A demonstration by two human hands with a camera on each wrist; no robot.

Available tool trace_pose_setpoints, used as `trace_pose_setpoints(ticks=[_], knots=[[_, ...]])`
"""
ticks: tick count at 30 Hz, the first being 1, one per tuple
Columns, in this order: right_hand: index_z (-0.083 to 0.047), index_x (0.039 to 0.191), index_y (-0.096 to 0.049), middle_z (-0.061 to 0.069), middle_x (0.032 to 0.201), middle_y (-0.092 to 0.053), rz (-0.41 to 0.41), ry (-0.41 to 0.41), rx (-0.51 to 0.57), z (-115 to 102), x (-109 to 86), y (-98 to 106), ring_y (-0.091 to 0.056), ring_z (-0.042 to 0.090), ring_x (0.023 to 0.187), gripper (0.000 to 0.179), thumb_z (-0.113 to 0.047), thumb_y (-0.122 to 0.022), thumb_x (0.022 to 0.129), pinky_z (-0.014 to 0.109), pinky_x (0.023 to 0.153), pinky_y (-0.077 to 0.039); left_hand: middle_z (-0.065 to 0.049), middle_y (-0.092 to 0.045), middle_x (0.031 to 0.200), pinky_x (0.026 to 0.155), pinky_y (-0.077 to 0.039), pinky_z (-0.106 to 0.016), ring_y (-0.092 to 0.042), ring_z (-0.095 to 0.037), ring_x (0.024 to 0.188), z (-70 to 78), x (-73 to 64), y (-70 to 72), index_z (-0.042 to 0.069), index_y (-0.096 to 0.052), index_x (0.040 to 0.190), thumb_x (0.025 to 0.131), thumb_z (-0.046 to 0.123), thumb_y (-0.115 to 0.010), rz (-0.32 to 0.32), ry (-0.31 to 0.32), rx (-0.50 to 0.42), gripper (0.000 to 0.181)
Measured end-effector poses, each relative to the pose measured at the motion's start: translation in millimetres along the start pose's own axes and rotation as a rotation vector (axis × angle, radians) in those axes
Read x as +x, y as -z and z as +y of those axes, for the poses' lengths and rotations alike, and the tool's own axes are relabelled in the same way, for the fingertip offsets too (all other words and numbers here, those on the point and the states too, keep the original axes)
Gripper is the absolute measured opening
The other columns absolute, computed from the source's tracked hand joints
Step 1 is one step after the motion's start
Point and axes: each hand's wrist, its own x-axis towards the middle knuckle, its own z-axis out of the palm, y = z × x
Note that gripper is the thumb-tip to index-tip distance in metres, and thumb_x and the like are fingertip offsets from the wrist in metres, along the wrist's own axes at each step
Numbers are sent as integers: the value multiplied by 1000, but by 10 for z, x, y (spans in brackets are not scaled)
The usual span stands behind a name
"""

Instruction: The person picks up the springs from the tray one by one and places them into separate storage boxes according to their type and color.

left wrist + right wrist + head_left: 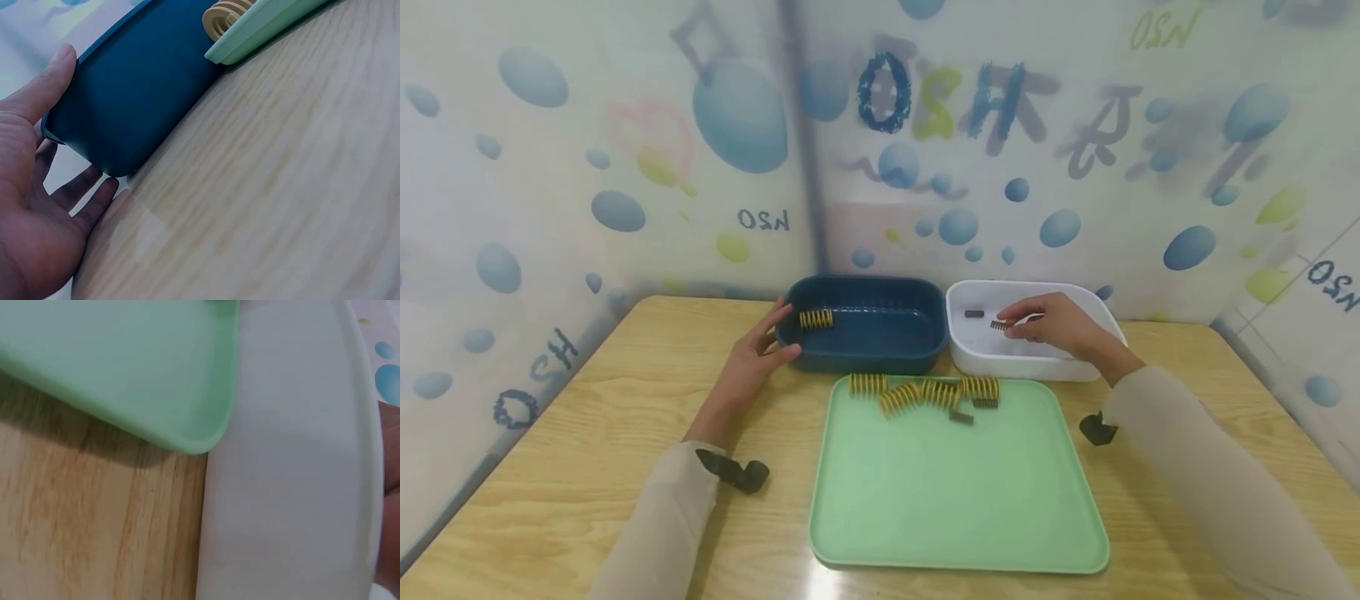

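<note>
In the head view my right hand [1047,321] reaches into the white bin [1037,367], its thumb and fingertips pinching one end of a small dark spring [997,325]. Another small dark spring [974,314] lies in the bin to the left. My left hand [756,354] rests on the left end of the dark blue bin [865,364], fingers spread and touching it. A yellow spring [816,320] lies inside that bin. The left wrist view shows the left thumb against the bin's rim. Only part of the right hand [389,494] shows beyond the white wall in the right wrist view.
A light green tray [958,500] lies in front of both bins. Along its far edge are several yellow springs [898,398] and small dark springs [961,417]. The wooden table [760,533] ends at a patterned wall sheet [880,225] behind the bins.
</note>
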Motion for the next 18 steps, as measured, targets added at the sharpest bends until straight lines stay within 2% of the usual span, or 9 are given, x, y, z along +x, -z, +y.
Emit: trace_pose_setpoints(ticks=[10,18], knots=[[-6,114,-70,9,108,-69,-11,-30,52,99,159,-49,-59,24,97,29,-13,-72,85,30,78,-51,4,-18,158,109,-25,-51,-28,-40,136,-7,-13,-8,7,-36,148,91,8,-65,2,1,-10,63],[-8,115,-70,7,112,-68,-19,-160,41,145,240,-51,-54,26,100,29,-16,-71,86,35,84,-47,4,-18,158,110,-23,-51,-27,-40,136,21,-20,-11,8,-36,148,92,7,-64,9,-7,-9,62]])
